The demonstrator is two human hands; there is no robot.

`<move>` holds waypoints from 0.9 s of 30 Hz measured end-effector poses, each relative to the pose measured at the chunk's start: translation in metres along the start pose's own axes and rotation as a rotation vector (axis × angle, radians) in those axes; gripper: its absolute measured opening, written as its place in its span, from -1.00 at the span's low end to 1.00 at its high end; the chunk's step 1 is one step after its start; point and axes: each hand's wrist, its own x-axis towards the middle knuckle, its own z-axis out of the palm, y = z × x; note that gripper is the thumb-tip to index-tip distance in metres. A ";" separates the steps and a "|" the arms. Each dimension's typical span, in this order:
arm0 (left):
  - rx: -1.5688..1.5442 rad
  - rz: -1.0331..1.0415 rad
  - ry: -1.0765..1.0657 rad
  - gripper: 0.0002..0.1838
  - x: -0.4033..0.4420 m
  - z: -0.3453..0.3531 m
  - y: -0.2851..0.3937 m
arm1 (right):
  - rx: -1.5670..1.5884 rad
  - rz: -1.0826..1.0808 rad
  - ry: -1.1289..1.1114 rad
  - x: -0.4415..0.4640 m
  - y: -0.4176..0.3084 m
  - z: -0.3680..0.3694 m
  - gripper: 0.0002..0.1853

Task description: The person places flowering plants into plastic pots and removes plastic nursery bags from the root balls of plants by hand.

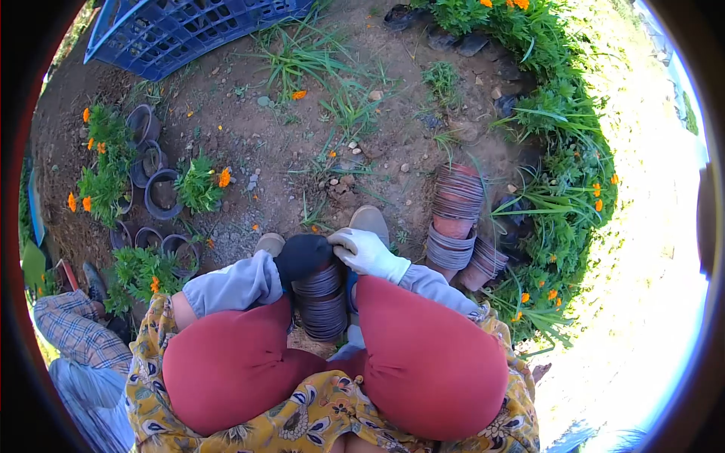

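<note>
A stack of nested dark plant pots (321, 302) stands between my knees. My left hand (303, 258), in a black glove, is closed over the top end of the stack, with its fingers partly hidden. My right hand (366, 253), in a white glove, has its fingers curled and pressed together against the tip of the left glove. What those fingers pinch, if anything, is too small to make out. The hands meet just above the pots, in front of my shoes (370, 220).
More stacked pots (457, 198) lie to the right, beside a row of potted marigolds (563, 162). On the left stand single pots (162, 194) and marigold plants (106, 177). A blue crate (189, 38) sits at the back left. Another person's checked trouser leg (83, 328) shows at lower left.
</note>
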 end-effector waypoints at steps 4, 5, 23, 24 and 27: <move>-0.244 -0.259 0.027 -0.73 0.003 -0.015 0.016 | 0.082 0.021 0.032 -0.004 0.002 -0.001 -0.70; -0.232 -0.276 0.016 -0.74 0.004 -0.017 0.017 | 0.085 0.030 0.019 -0.004 0.002 -0.001 -0.68; -0.108 -0.018 -0.036 -0.80 -0.016 0.008 -0.043 | 0.210 0.054 0.137 -0.039 0.009 -0.002 -0.65; -0.201 -0.021 -0.033 -0.80 -0.015 0.005 -0.043 | 0.235 0.106 0.344 -0.051 0.001 -0.009 -0.70; -0.079 0.173 -0.108 -0.78 -0.010 -0.019 -0.031 | 0.270 0.328 0.666 -0.105 0.003 -0.020 -0.78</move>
